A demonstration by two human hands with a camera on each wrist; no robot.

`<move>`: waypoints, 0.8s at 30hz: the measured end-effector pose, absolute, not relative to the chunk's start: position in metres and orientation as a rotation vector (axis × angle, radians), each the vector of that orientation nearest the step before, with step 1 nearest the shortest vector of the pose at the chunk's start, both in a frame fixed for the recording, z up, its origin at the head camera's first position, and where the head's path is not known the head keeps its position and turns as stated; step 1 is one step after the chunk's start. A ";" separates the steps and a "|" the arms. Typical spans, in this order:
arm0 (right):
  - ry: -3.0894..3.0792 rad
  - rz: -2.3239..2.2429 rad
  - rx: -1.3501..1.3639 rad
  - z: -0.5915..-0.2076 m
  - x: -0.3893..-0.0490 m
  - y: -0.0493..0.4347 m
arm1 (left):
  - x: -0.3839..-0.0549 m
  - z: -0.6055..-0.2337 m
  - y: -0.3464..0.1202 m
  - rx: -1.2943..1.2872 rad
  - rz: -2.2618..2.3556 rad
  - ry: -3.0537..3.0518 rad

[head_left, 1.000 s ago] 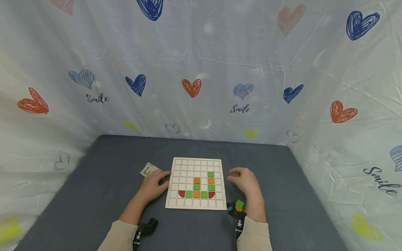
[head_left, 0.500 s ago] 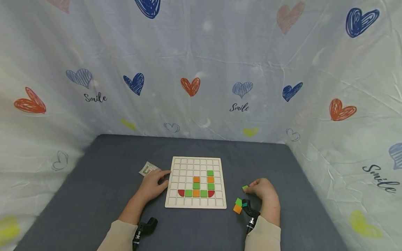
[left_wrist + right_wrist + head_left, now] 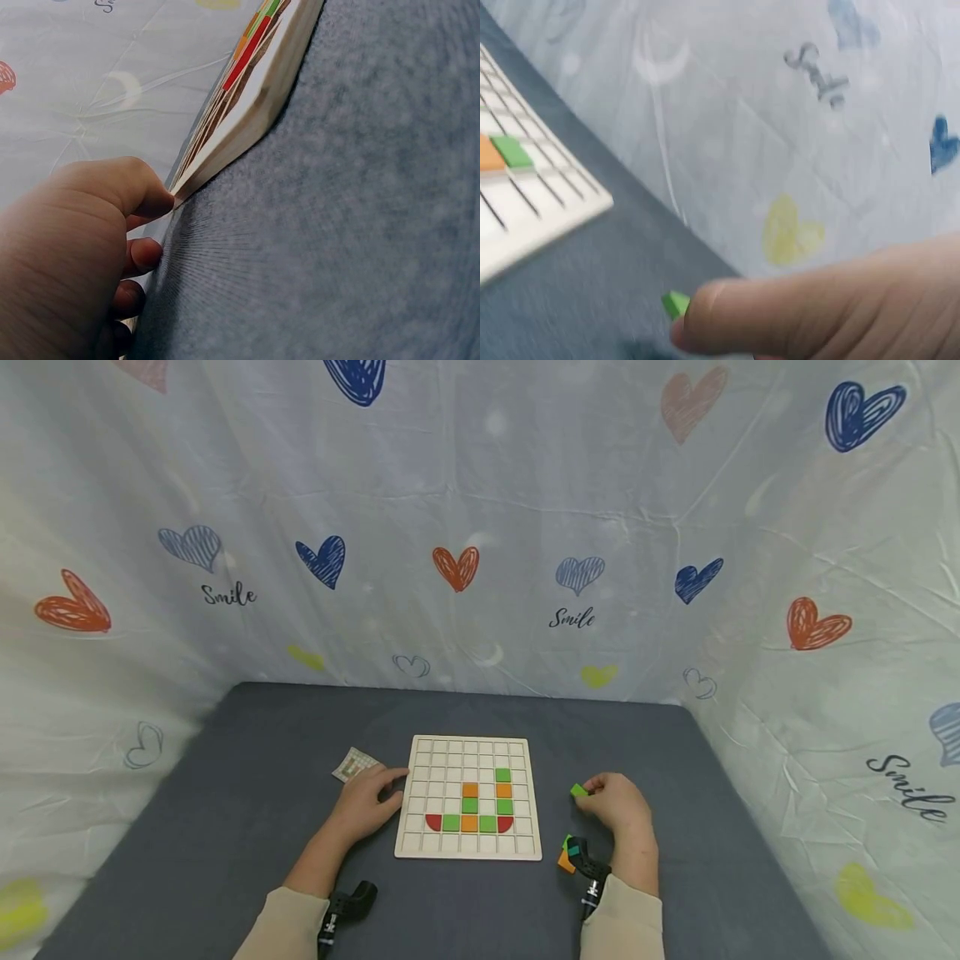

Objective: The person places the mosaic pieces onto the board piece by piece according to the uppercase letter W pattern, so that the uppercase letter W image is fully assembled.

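Observation:
A wooden grid board (image 3: 427, 847) lies on the grey table, with green, orange and red tiles set in several of its squares. My left hand (image 3: 367, 806) touches the board's left edge; in the left wrist view its thumb (image 3: 154, 196) is at the board's corner. To the right of the board my right hand (image 3: 621, 802) pinches a green tile (image 3: 578, 790) between thumb and fingertips. The same green tile (image 3: 674, 303) pokes out past the thumb in the right wrist view. Near my right wrist lie an orange tile (image 3: 566, 861) and a green one, partly hidden by the wrist camera.
A small printed pattern card (image 3: 356, 764) lies left of the board, partly behind my left hand. Black wrist cameras (image 3: 354, 902) are strapped to both wrists. A curtain with printed hearts (image 3: 456, 568) hangs round the table's back and sides.
My right hand went right from beside the board, picked up a green tile, and has come slightly back toward the board with it. The left hand stays in place.

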State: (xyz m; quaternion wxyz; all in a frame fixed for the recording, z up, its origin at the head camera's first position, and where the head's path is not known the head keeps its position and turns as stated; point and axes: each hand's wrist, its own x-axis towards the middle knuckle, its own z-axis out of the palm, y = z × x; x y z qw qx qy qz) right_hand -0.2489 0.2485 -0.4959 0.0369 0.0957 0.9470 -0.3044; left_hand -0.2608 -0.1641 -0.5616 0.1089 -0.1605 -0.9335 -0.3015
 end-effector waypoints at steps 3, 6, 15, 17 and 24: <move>2.956 -0.969 0.185 -0.488 -0.252 0.229 | -0.260 -0.561 -0.164 -0.473 -0.892 -2.734; 2.981 -0.976 0.055 -0.479 -0.253 0.205 | -0.260 -0.560 -0.164 -0.475 -0.895 -2.723; 2.985 -0.851 -0.463 -0.477 -0.254 0.121 | -0.260 -0.558 -0.164 -0.454 -0.897 -2.752; 2.987 -0.797 -0.546 -0.481 -0.253 0.103 | -0.260 -0.557 -0.164 -0.452 -0.898 -2.759; 2.991 -0.707 -0.691 -0.505 -0.252 0.070 | -0.261 -0.560 -0.164 -0.460 -0.899 -2.766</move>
